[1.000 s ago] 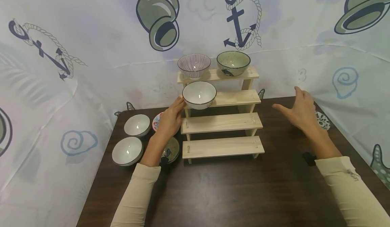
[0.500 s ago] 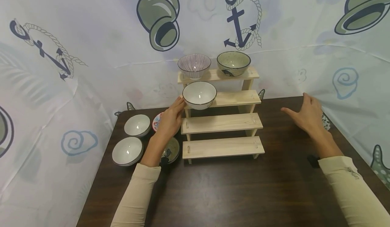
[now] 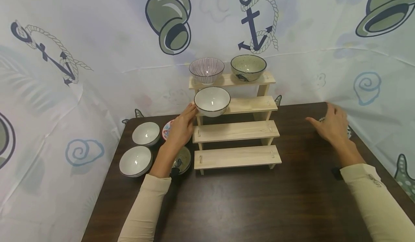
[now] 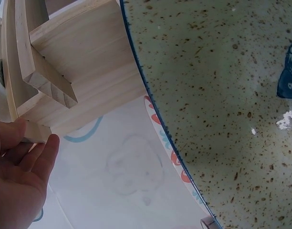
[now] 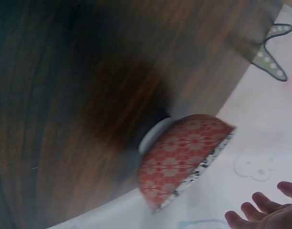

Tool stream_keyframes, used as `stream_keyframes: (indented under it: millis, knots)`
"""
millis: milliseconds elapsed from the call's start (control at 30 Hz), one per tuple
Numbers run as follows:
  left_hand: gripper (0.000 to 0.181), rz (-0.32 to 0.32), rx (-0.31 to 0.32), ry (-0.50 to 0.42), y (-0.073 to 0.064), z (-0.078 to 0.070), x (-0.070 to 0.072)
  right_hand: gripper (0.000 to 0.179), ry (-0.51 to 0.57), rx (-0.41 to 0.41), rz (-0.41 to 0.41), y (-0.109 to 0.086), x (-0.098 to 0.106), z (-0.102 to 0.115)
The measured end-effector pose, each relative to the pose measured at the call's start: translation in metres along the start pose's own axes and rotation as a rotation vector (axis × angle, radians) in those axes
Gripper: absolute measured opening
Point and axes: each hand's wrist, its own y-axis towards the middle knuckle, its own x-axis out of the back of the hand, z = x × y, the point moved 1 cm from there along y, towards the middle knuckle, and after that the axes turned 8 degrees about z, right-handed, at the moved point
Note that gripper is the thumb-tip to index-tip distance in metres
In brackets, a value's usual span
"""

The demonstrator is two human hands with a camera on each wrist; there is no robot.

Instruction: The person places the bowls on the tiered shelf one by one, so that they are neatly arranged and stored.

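My left hand [image 3: 181,126] is at the left end of a tiered wooden stand [image 3: 236,132]; in the left wrist view its thumb and fingers pinch a board's end [image 4: 37,133]. Beside those fingers, a white bowl with a dark rim [image 3: 212,101] sits on the second tier from the top. My right hand [image 3: 334,126], thumb spread, is over a bowl at the table's right edge and hides most of it. From the right wrist, that bowl is red outside [image 5: 179,157] with a black-and-white inside, and the fingers [image 5: 265,202] are apart from it.
On the top tier are a purple-striped bowl [image 3: 206,70] and a greenish bowl [image 3: 248,67]. Left of the stand, two white bowls [image 3: 146,133], a colourfully patterned bowl [image 3: 166,130] and a speckled bowl [image 3: 185,159] stand on the dark table [image 3: 243,206]. A printed cloth hangs behind.
My right hand has moved right, over the patterned bowl at the table's edge. The left hand and the bowls on the stand have stayed put.
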Motion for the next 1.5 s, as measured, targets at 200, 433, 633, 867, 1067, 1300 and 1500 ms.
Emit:
stream_keyframes:
  millis: [200, 433, 633, 867, 1067, 1300, 1500]
  knots:
    - [0.038, 0.002, 0.005, -0.001, 0.000, 0.000, 0.000, 0.107, -0.010, -0.054, 0.023, 0.001, -0.003, -0.013]
    - [0.038, 0.004, 0.005, -0.002, 0.001, -0.001, 0.001, 0.108, -0.020, -0.075, 0.044, 0.001, -0.006, -0.021]
    - [0.038, 0.006, 0.010, -0.004, 0.001, -0.001, 0.000, 0.112, -0.024, -0.092, 0.069, 0.002, -0.009, -0.035]
    - [0.038, 0.005, 0.017, 0.004, 0.001, 0.000, 0.000, 0.118, -0.026, -0.125, 0.095, 0.000, -0.016, -0.052]
    - [0.038, 0.012, 0.021, -0.001, 0.001, 0.002, -0.001, 0.123, -0.059, -0.138, 0.128, -0.002, -0.022, -0.065]
    - [0.038, 0.008, 0.016, -0.007, 0.000, 0.001, 0.000, 0.124, -0.066, -0.129, 0.131, 0.000, -0.031, -0.077]
    - [0.038, 0.001, 0.001, -0.015, 0.000, 0.000, 0.000, 0.121, -0.144, -0.089, 0.090, 0.002, -0.036, -0.085]
